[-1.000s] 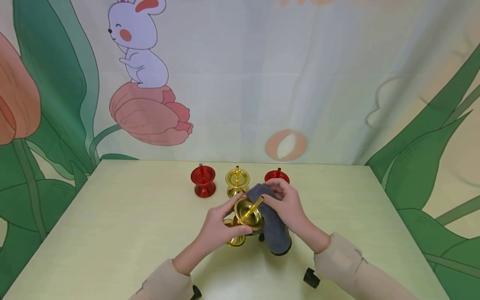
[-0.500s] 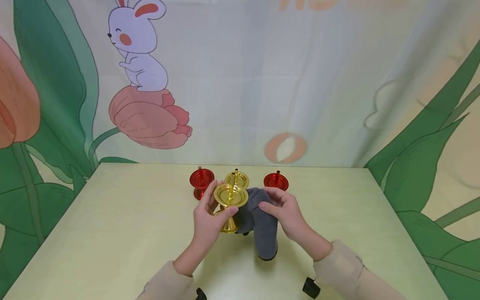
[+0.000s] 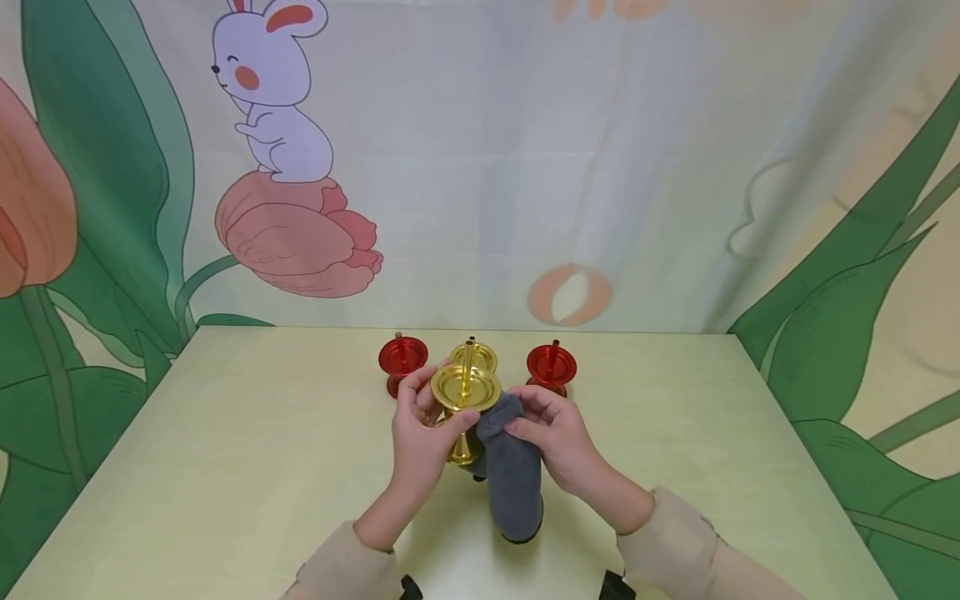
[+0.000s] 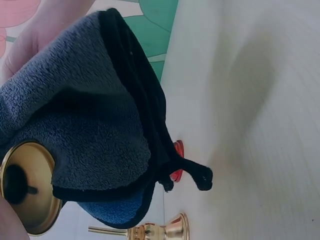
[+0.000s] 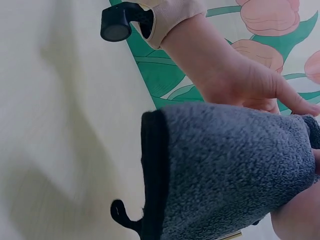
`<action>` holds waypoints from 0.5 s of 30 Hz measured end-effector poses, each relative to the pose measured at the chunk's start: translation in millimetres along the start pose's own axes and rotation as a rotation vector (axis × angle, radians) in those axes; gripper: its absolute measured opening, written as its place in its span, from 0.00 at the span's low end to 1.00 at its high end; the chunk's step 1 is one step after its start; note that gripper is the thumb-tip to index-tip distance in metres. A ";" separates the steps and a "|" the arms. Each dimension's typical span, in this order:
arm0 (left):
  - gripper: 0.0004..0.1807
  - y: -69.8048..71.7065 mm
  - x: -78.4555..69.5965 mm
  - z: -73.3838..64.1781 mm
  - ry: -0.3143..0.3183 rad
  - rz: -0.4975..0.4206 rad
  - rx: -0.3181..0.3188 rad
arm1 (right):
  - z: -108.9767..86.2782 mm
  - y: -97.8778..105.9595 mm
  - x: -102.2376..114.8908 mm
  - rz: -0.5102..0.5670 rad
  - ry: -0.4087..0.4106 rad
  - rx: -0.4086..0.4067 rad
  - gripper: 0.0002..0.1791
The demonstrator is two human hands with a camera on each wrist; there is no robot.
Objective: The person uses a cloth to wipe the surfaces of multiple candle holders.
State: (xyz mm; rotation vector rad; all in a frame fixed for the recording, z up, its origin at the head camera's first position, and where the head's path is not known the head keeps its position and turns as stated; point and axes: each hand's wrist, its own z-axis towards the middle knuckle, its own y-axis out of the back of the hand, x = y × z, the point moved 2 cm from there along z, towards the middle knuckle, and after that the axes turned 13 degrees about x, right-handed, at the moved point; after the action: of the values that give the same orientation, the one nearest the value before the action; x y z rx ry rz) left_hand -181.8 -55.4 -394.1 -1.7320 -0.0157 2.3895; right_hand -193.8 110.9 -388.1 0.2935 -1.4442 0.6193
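My left hand grips a gold candle holder by its side. It is raised and nearly upright, with a dish and central tube on top. My right hand pinches a grey towel with thumb and fingers and keeps it against the holder's right side. The towel hangs folded, showing black edging and a small loop in the left wrist view, where the held holder's round gold end also appears. In the right wrist view the towel covers the holder almost wholly.
Behind the hands stand a red candle holder on the left, a gold one partly hidden in the middle, and another red one on the right. A printed curtain hangs behind the pale table.
The gold candle holder has turned from tilted to nearly upright and shifted left. Both hands moved left, and the towel's hanging end swung left and lower.
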 end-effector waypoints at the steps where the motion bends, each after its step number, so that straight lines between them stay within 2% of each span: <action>1: 0.35 -0.1 -0.3 -0.1 -0.005 0.000 0.009 | 0.3 0.0 -0.1 0.002 -0.006 -0.008 0.14; 4: 0.35 -0.4 -1.0 -0.5 -0.026 -0.010 0.053 | 1.5 0.8 0.0 0.008 -0.033 -0.034 0.15; 8: 0.35 -1.0 -0.9 -0.7 -0.055 -0.022 0.147 | 3.1 2.8 0.7 0.018 -0.065 -0.055 0.15; 12: 0.32 -1.2 1.0 -1.1 -0.077 -0.041 0.238 | 4.4 4.5 0.8 0.031 -0.077 -0.052 0.16; 15: 0.29 -1.4 1.9 -1.2 -0.084 -0.023 0.302 | 5.3 5.8 0.1 0.056 -0.075 -0.044 0.16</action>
State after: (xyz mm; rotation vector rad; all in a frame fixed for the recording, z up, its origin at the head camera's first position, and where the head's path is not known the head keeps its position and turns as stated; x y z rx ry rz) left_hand -181.0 -53.9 -396.1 -1.4863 0.2967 2.3040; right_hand -201.5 112.7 -388.3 0.2444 -1.5407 0.6265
